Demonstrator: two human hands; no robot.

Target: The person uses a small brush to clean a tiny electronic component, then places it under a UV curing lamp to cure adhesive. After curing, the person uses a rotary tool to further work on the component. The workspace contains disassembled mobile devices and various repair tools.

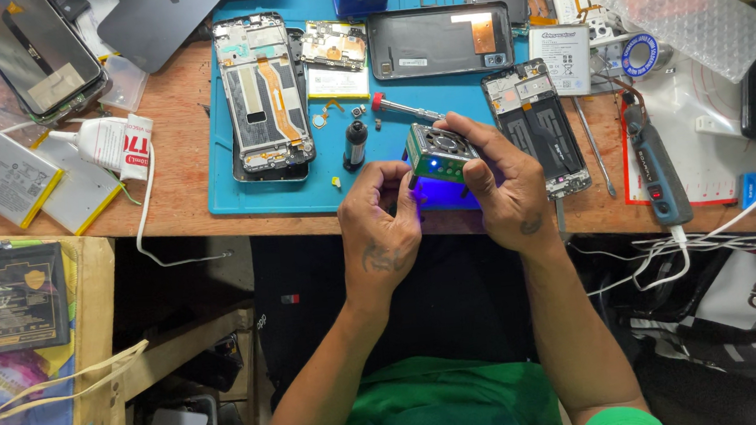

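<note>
Hands over the front edge of the bench (179,120), w/ a blue mat (321,185) under them. Right hand (503,183) has its grip closed round a small silver box (439,151) w/ a fan grille on top and blue light glowing underneath. Left hand (384,226) is curled just beside it, fingertips under the glow; can't tell if it's pinching anything. Opened phone (262,90) lies on the mat, another opened phone (542,125) right of the box, screwdriver (405,108) just behind it.
</note>
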